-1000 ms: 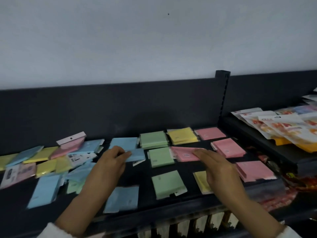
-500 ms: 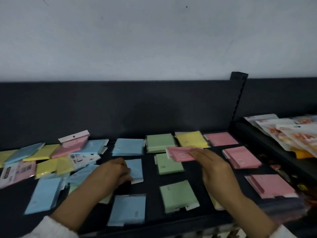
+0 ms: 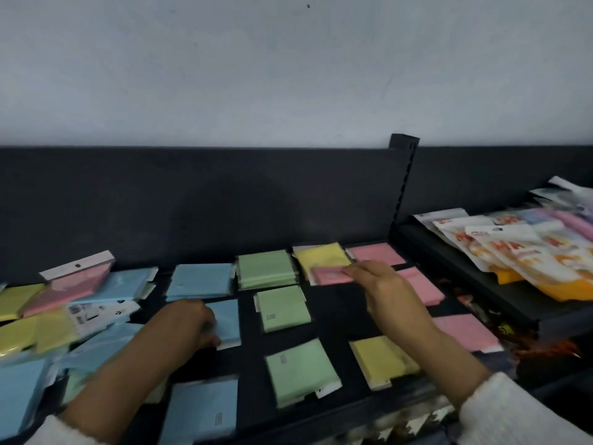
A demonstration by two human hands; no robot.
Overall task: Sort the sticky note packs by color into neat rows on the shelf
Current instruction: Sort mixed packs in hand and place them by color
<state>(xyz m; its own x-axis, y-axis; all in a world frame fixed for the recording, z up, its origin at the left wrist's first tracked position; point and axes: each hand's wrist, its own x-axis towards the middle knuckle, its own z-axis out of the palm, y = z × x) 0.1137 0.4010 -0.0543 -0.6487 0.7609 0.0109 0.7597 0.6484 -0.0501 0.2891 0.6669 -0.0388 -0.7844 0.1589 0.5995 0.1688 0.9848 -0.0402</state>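
Observation:
Sticky note packs lie on a dark shelf [image 3: 340,316] in columns: blue [image 3: 199,281], green [image 3: 266,268], yellow [image 3: 321,255] and pink [image 3: 378,253] at the back. My right hand [image 3: 388,293] pinches a pink pack [image 3: 329,274], lifted over the yellow back pack. My left hand [image 3: 189,322] rests with curled fingers on a blue pack [image 3: 227,319] in the middle row. More green packs [image 3: 284,308] [image 3: 300,370], a yellow pack [image 3: 382,361], a blue pack [image 3: 202,409] and pink packs [image 3: 465,332] lie nearer.
An unsorted heap of blue, yellow and pink packs [image 3: 64,303] covers the shelf's left end. Right of an upright post [image 3: 401,184], a second shelf holds bagged goods [image 3: 513,248]. A dark back panel runs behind everything.
My right hand has lifted the pink pack off the middle row and carried it back and rightward, over the yellow pack. My left hand has drawn back onto the middle blue pack.

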